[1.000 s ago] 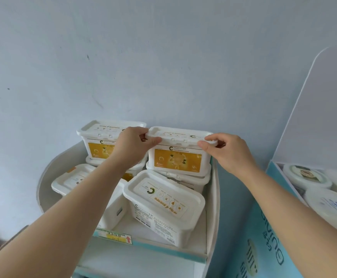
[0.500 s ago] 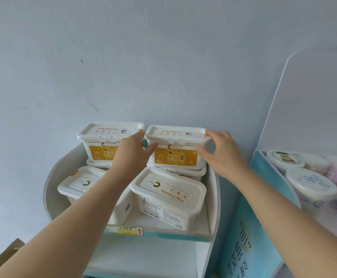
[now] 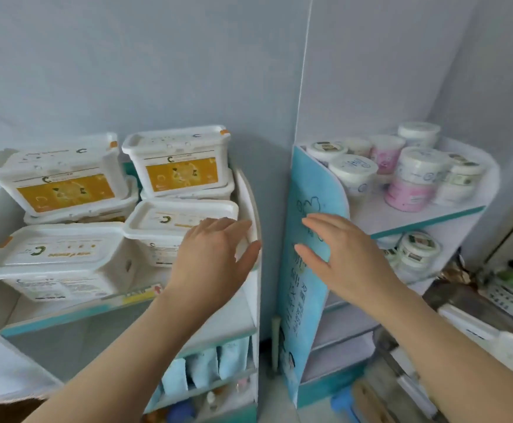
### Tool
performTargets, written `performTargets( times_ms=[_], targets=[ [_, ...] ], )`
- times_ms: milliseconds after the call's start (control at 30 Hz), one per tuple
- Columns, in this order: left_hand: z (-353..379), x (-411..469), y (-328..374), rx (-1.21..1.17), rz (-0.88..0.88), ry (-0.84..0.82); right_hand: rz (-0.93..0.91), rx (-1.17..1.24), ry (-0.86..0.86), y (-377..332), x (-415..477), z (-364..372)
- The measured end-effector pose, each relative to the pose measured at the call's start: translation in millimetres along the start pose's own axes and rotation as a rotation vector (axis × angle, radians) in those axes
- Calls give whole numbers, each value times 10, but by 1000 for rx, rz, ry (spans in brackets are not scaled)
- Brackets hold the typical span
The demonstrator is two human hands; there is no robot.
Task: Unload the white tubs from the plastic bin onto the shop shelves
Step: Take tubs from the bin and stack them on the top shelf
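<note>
The white shelf (image 3: 66, 316) with a teal front edge carries the white tubs (image 3: 56, 264): two lie along its front edge, and two stacks behind them are topped by yellow-labelled tubs. Just beside it a second shelf (image 3: 368, 215) with a blue side panel (image 3: 310, 184) holds round jars (image 3: 352, 172). The left hand (image 3: 215, 254) hovers at the first shelf's front right corner and the right hand (image 3: 337, 254) before the panel, both spread and grasping nothing

Soft even daylight, slight blur, wide-angle edge distortion
</note>
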State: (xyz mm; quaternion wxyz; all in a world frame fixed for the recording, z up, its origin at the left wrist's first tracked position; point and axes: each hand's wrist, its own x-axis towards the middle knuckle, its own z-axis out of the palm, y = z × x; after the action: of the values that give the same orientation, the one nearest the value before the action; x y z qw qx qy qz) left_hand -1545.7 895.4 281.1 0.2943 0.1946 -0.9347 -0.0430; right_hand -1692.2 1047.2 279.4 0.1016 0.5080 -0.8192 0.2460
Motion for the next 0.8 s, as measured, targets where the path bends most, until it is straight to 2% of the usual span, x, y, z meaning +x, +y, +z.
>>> performTargets(
  times_ms=[100, 367, 667, 800],
  targets=[
    [332, -70, 443, -87, 71, -75, 125, -23, -61, 328, -484, -72],
    [1306, -45, 1726, -205, 269, -291, 473, -93, -64, 1489, -1654, -381],
    [2585, 146, 3351, -293, 311, -530, 760, -174, -196, 3243, -2629, -757],
    [3125, 206, 3789, -278, 246, -631, 864, -169, -274, 3899, -2859, -751]
  ],
)
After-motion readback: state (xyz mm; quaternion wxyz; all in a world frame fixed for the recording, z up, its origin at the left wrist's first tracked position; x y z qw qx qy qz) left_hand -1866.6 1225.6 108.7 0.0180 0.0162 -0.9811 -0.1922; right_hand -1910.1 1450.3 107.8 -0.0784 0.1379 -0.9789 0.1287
